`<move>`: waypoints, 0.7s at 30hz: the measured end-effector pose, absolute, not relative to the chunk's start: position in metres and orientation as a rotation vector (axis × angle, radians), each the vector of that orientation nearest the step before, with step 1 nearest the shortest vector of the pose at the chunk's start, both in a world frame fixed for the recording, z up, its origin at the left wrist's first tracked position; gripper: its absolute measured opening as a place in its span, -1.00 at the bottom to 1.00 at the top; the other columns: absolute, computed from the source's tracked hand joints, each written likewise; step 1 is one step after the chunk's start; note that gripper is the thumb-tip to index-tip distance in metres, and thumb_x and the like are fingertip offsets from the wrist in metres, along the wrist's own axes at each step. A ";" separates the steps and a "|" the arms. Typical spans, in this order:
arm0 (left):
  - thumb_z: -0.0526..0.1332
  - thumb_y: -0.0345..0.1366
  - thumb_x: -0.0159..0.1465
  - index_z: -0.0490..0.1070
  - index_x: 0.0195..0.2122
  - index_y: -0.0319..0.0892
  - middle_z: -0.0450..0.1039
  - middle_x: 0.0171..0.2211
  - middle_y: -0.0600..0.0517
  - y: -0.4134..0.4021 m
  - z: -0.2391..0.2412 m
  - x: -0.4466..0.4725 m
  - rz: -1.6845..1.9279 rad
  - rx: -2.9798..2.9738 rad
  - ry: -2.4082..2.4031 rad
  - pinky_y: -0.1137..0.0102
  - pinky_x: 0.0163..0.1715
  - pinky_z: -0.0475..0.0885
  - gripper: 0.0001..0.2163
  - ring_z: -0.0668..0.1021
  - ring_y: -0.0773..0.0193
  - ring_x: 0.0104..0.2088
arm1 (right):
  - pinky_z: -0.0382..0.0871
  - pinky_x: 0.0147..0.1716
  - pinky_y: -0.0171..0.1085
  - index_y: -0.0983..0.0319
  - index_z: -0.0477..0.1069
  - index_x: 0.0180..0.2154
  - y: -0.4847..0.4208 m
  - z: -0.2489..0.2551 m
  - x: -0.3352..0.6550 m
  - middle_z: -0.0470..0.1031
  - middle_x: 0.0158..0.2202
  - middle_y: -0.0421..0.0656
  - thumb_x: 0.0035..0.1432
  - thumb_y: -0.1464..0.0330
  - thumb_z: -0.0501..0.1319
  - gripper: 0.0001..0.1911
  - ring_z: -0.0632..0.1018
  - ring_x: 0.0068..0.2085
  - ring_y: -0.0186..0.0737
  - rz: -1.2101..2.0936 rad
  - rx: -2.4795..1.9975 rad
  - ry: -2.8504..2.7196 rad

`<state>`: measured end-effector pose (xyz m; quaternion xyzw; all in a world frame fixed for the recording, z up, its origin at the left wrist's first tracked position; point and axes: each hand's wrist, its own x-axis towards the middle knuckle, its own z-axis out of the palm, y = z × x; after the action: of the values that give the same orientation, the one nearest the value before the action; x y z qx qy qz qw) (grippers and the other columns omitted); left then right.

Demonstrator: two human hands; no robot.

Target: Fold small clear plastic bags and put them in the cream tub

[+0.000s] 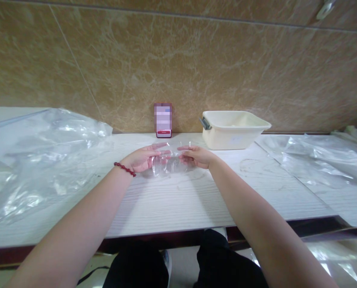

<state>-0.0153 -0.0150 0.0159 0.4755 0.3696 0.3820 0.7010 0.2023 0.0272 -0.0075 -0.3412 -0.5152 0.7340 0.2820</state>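
Both my hands meet at the middle of the white table (172,200), far from its front edge. Between them lies a small clear plastic bag (168,163), crumpled and see-through. My left hand (142,159), with a red bead bracelet at the wrist, grips the bag's left side with curled fingers. My right hand (196,156) pinches its right side, thumb over fingers. The bag rests on or just above the tabletop; I cannot tell which.
A large clear plastic sheet (46,152) is piled at the left. More clear plastic (322,160) lies at the right. A cream plastic tub (232,129) with a grey handle stands by the tiled wall. A phone (163,120) leans upright against the wall.
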 end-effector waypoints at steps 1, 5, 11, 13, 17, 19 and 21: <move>0.03 -0.53 0.12 0.12 0.03 -0.17 0.35 -0.12 -0.10 -0.014 0.015 -0.016 0.855 1.063 0.818 0.29 -0.10 0.29 -0.58 0.41 0.24 -0.12 | 0.39 -0.42 -0.42 0.20 0.29 -0.18 0.027 -0.007 0.202 0.46 -0.45 -0.22 0.05 0.47 0.07 -0.76 0.47 -0.46 -0.46 1.959 -0.880 -1.365; 0.04 -0.51 0.13 0.14 0.02 -0.16 0.35 -0.11 -0.09 -0.013 0.013 -0.015 0.898 1.101 0.857 0.29 -0.11 0.29 -0.60 0.42 0.25 -0.13 | 0.38 -0.43 -0.44 0.22 0.32 -0.25 0.026 -0.004 0.200 0.45 -0.47 -0.24 0.05 0.52 0.06 -0.79 0.46 -0.49 -0.50 1.904 -0.805 -1.276; 0.06 -0.50 0.11 0.32 -0.16 -0.26 0.43 -0.23 -0.07 -0.014 0.014 -0.010 0.984 1.090 0.912 0.33 -0.13 0.29 -0.75 0.46 0.29 -0.21 | 0.34 -0.54 -0.47 0.29 0.33 -0.44 0.025 -0.002 0.197 0.45 -0.46 -0.21 -0.03 0.47 0.13 -0.98 0.46 -0.51 -0.46 1.794 -0.815 -1.278; 0.08 -0.51 0.09 0.37 -0.26 -0.29 0.46 -0.32 -0.05 -0.014 0.013 -0.009 1.017 1.060 0.928 0.34 -0.16 0.31 -0.81 0.48 0.30 -0.27 | 0.32 -0.56 -0.47 0.29 0.31 -0.50 0.025 -0.001 0.197 0.42 -0.52 -0.25 -0.08 0.47 0.18 -0.97 0.46 -0.51 -0.45 1.781 -0.808 -1.269; 0.12 -0.53 0.05 0.40 -0.43 -0.29 0.46 -0.34 -0.03 -0.012 0.011 -0.011 1.037 1.031 0.892 0.43 -0.27 0.36 -0.90 0.49 0.35 -0.34 | 0.30 -0.57 -0.48 0.28 0.30 -0.53 0.025 -0.002 0.199 0.37 -0.58 -0.30 -0.18 0.44 0.24 -0.90 0.45 -0.52 -0.45 1.790 -0.743 -1.260; 0.15 -0.56 0.00 0.40 -0.48 -0.27 0.43 -0.26 -0.02 -0.013 0.011 -0.013 1.045 1.024 0.820 0.47 -0.32 0.37 -0.89 0.48 0.36 -0.33 | 0.30 -0.58 -0.48 0.28 0.31 -0.55 0.026 -0.002 0.201 0.39 -0.55 -0.27 -0.22 0.43 0.26 -0.87 0.44 -0.53 -0.46 1.786 -0.699 -1.267; 0.16 -0.61 -0.05 0.40 -0.48 -0.24 0.41 -0.22 0.00 -0.014 0.012 -0.015 1.048 1.007 0.726 0.45 -0.29 0.36 -0.84 0.47 0.33 -0.27 | 0.29 -0.59 -0.48 0.28 0.30 -0.57 0.026 -0.002 0.202 0.40 -0.52 -0.25 -0.26 0.42 0.27 -0.85 0.43 -0.53 -0.45 1.772 -0.687 -1.258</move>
<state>-0.0148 -0.0138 0.0123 0.4501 0.3242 0.4684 0.6877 0.2017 0.0260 -0.0017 -0.2737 -0.5015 0.7062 0.4182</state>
